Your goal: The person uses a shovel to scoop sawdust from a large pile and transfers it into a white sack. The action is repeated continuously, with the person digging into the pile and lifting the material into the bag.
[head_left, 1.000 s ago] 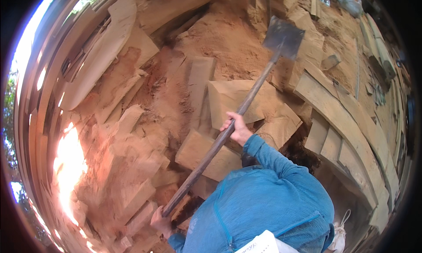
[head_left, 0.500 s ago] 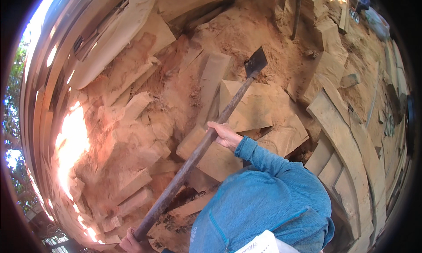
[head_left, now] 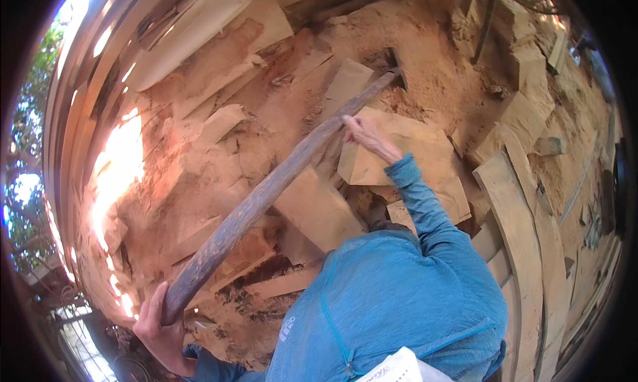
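A long-handled shovel point(head_left: 262, 189) slants across the middle, its thick wooden handle rising toward me at lower left. The dark flat blade point(head_left: 399, 70) is at the far end, seen almost edge-on against reddish sawdust, its lower part perhaps buried. My right hand point(head_left: 364, 133) is closed on the handle, well along toward the blade. At the near end of the handle, my left hand point(head_left: 159, 330) is wrapped round the butt. Beneath the handle lie pale wood blocks point(head_left: 318, 206) half covered in sawdust.
Sawdust point(head_left: 432, 40) heaps at the back around wood offcuts. Long curved boards point(head_left: 515, 229) lie at the right, and more planks point(head_left: 199, 33) are stacked at the left. A thin dark post point(head_left: 487, 23) stands at the back right. Bright sunlight falls on the left side.
My left hand has raised the handle's near end and come forward. My right hand has slid toward the blade. The blade now looks edge-on instead of flat.
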The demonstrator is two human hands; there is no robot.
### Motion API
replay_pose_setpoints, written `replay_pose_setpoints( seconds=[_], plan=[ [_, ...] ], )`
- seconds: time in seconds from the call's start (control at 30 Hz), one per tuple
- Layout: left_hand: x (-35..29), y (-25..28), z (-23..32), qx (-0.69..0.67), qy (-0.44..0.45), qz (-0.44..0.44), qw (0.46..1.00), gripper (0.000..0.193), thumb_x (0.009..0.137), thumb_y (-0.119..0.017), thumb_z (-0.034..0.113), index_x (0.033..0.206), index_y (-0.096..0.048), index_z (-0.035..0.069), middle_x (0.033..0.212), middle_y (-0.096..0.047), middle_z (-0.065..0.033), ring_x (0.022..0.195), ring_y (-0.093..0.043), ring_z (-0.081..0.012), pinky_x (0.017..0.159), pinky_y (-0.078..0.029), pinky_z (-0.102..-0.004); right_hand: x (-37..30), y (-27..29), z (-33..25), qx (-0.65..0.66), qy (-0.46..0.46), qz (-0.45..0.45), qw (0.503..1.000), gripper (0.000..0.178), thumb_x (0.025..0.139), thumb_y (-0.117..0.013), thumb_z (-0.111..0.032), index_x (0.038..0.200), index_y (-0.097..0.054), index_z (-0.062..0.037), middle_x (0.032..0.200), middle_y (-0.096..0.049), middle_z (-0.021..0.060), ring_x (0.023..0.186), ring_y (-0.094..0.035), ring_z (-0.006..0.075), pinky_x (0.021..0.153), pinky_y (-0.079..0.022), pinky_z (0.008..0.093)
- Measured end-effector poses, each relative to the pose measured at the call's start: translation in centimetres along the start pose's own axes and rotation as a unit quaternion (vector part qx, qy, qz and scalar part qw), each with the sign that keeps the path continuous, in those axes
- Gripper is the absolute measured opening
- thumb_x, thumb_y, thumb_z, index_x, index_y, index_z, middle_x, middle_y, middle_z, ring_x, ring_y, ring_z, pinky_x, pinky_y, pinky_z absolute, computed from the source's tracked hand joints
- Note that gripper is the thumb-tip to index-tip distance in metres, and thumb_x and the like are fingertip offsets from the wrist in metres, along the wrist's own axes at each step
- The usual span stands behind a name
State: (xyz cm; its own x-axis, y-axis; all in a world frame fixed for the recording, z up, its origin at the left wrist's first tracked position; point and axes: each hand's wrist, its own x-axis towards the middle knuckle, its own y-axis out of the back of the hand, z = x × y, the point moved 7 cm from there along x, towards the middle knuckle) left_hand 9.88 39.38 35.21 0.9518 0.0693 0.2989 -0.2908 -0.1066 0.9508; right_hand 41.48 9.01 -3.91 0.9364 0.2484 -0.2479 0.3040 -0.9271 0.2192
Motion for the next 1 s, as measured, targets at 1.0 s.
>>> replay_pose_setpoints(
  seconds=[1.0],
  plan=[
    [-4.8, 6.7, 6.9, -0.047, 0.029, -0.194, 0.979, 0.043, 0.079, -0.078, 0.002, 0.121, -0.066, -0.001, 0.1, -0.066, -0.0196, 0.089, -0.068, -0.028, 0.076, -0.055, -0.0344, 3.7, -3.0, 5.2, 0.594, -0.11, 0.094, 0.791, 0.014, 0.093, -0.052, -0.009, 0.082, -0.051, -0.0007, 0.068, -0.056, 0.0122, 0.059, -0.06, 0.0266, 0.059, -0.055, 0.0406]
  ],
)
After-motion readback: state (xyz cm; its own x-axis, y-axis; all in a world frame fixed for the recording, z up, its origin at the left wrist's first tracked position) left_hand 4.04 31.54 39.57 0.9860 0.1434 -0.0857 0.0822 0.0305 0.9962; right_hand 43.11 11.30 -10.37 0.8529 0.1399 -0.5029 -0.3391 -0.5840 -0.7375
